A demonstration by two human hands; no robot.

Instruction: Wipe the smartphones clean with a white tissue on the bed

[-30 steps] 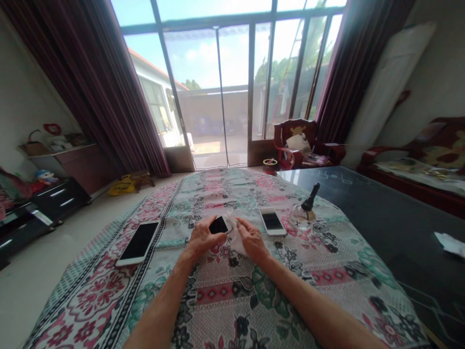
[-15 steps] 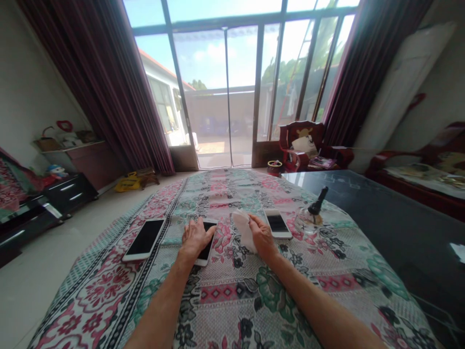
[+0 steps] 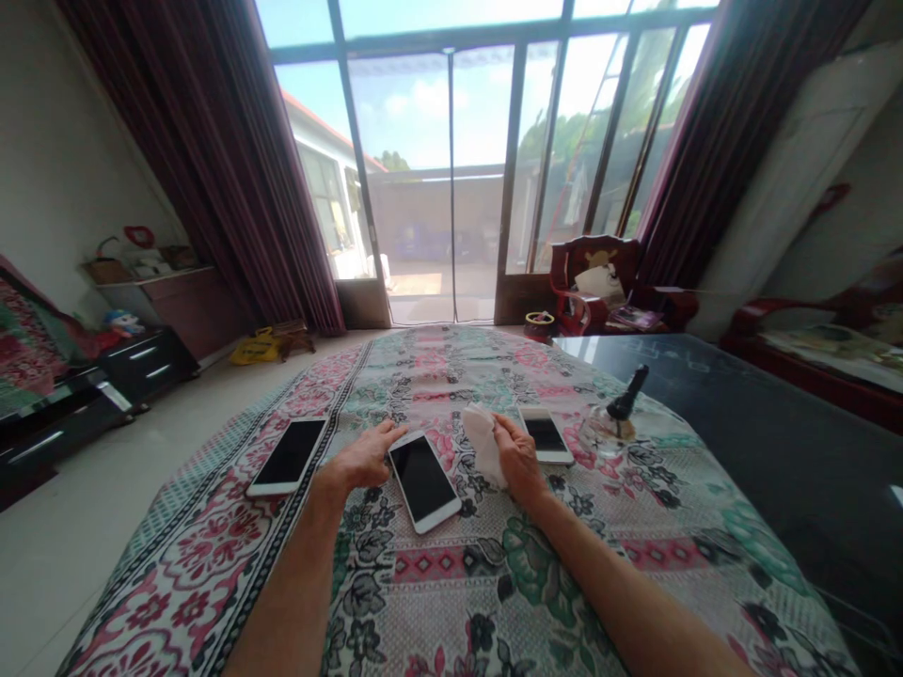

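Observation:
A white smartphone with a dark screen (image 3: 425,484) lies face up on the patterned tablecloth, tilted with its top toward the left. My left hand (image 3: 361,457) rests at its upper left edge, fingers stretched out and touching or nearly touching the rim. Between the fingers of my right hand (image 3: 520,461) is a thin white tissue (image 3: 483,442), which hangs just right of that phone. A second white phone (image 3: 289,456) lies to the left of my left hand. Just beyond my right hand is a third phone (image 3: 546,434), partly covered by the hand.
A clear glass bottle with a black top (image 3: 619,414) stands toward the table's right side. The flowered tablecloth (image 3: 451,611) drapes over the table. A dark glossy table (image 3: 748,451) adjoins on the right. Beyond are a carved wooden chair (image 3: 589,259) and a glass door.
The middle phone has turned, its lower end swinging to the right. My left hand has shifted left off its screen to its edge. My right hand keeps the tissue, and the view has shifted slightly.

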